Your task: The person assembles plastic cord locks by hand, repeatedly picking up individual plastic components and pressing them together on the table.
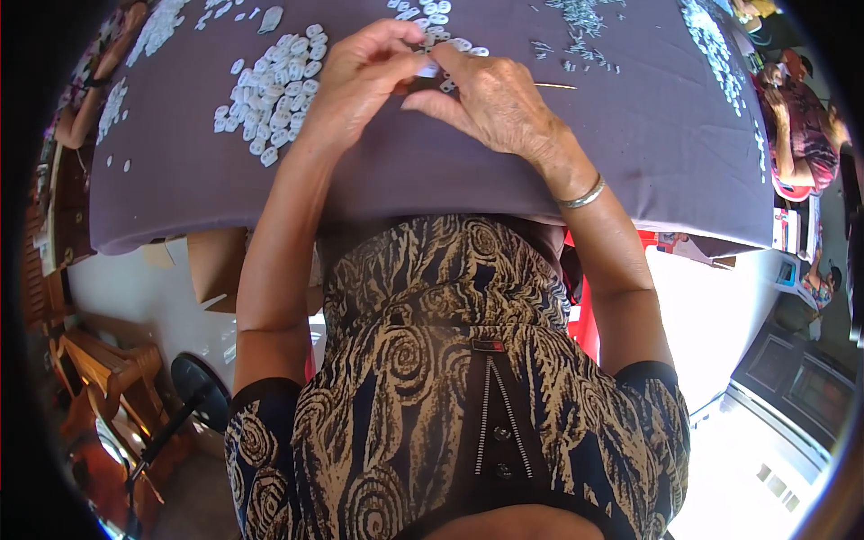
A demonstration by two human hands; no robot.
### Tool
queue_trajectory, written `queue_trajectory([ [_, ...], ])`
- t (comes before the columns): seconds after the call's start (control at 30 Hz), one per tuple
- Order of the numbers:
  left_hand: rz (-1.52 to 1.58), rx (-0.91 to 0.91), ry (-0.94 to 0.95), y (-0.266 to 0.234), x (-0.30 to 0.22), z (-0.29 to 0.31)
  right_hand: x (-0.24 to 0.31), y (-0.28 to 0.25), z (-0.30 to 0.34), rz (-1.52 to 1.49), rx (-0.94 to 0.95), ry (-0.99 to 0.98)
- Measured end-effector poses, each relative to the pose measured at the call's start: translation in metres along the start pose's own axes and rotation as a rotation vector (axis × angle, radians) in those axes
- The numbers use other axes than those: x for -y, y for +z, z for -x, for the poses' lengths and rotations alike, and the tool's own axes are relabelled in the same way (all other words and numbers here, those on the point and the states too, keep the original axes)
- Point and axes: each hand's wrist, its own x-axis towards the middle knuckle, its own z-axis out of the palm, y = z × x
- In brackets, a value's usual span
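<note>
Over the table, my left hand (360, 81) is closed, with thumb and fingers pinching a small white plastic piece (429, 68). My right hand (499, 101) meets it from the other side. Its fingers are curled with the tips at the piece, and its thumb sticks out below. Whatever those right fingers grip is hidden. To the left of my hands lies a heap of white oval plastic pieces with holes (283, 90). More such ovals (435, 11) lie just beyond my fingertips, partly covered by them.
A purple-grey cloth (630, 171) covers the table. Small grey metallic-looking parts (580, 22) are scattered at the far right, near a thin wooden stick (555, 85). Whitish piles (162, 31) lie along the left and right edges. Another person (796, 135) sits at the right, and an arm (99, 76) shows at the left.
</note>
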Motion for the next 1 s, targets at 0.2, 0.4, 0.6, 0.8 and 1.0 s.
queue_trajectory([
  [0.2,-0.836,-0.198,0.063,-0.07,-0.008,-0.001,-0.031,-0.027,-0.003,0.039,-0.223,0.211],
  [0.4,-1.255,-0.416,-0.001,-0.085,-0.02,0.005,-0.1,-0.065,0.016,0.012,-0.324,0.501],
  [0.6,-0.824,-0.393,0.323,-0.043,-0.006,-0.005,-0.118,-0.062,0.027,0.031,-0.137,0.505],
  [0.8,-0.713,-0.286,0.141,-0.014,-0.009,0.002,-0.122,-0.041,0.026,0.136,-0.094,0.364],
  [1.0,-0.688,-0.285,0.161,-0.011,-0.009,0.002,-0.121,-0.042,0.029,0.194,-0.071,0.334],
])
